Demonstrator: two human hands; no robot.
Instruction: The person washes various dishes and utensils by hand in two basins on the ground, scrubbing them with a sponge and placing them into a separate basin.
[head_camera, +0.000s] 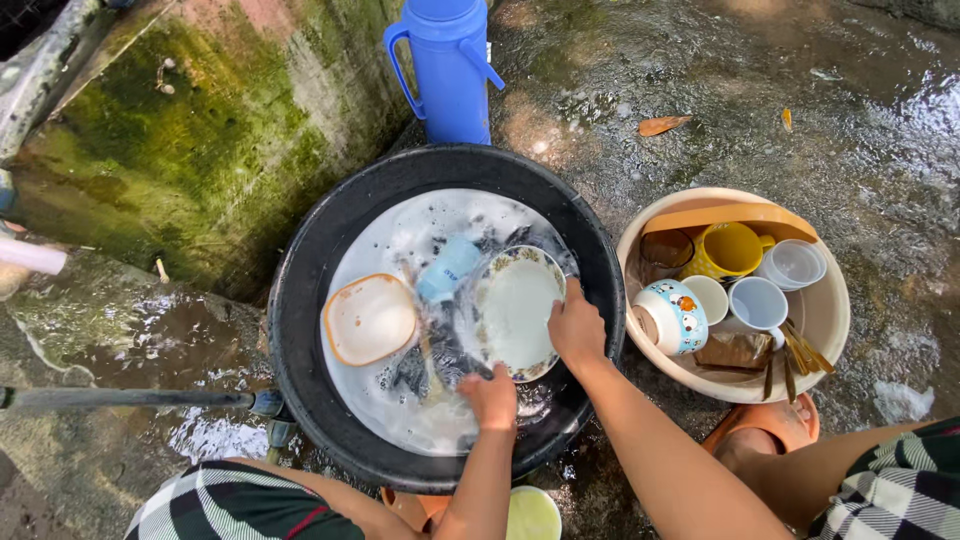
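Both hands work at a white plate (517, 310) tilted in the soapy black tub (300, 300): right hand (576, 328) clasps its rim, left hand (491, 396) is closed at its lower edge, on what I cannot tell. Blue cup (447, 268) and orange-rimmed dish (369, 319) float beside; beige basin (828, 310) of mugs sits right.

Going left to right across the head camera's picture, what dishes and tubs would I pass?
Orange-rimmed white square plastic dish → pale blue plastic cup → round white patterned-rim plate → white painted ceramic bowl → yellow mug → clear plastic tub.
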